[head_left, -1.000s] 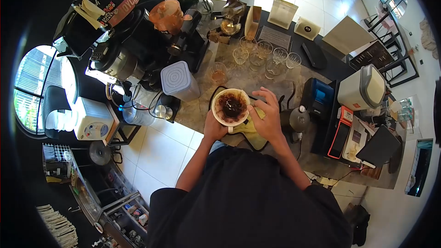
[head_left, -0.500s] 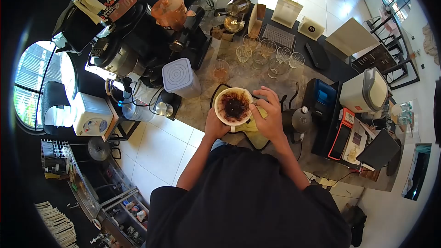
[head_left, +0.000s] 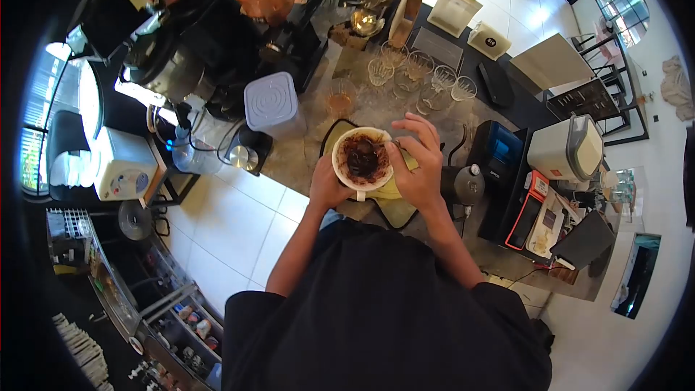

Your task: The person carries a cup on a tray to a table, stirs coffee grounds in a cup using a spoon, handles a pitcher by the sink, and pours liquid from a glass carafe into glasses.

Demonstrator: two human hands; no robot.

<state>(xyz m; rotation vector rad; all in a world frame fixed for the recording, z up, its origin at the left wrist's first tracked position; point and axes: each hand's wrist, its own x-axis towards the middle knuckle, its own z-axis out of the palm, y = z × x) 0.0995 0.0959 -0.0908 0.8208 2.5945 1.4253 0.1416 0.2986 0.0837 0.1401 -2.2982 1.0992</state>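
Observation:
My left hand [head_left: 330, 185] is wrapped round the left side of a white cup [head_left: 361, 193] with a small handle pointing toward me. Dark brown matter [head_left: 363, 156] sits in the cup and is smeared up its inner wall. My right hand [head_left: 420, 163] is at the right rim, thumb and forefinger pinched there and the other fingers raised; what the pinch holds is too small to make out. Beneath the cup lies a yellow-green cloth [head_left: 392, 213] with a dark edge. A glass with amber liquid [head_left: 340, 100] stands just beyond the cup.
Several clear glasses [head_left: 420, 65] stand farther back. A lidded square container [head_left: 272, 105] and a coffee grinder [head_left: 271, 51] are to the left. On the right are a grey gooseneck kettle [head_left: 467, 185], a black printer [head_left: 499, 152] and a payment terminal [head_left: 525, 221].
The view has shifted slightly, so most things sit a little farther left. The dark matter in the cup looks stirred, with its shape changed. Both hands stay at the cup.

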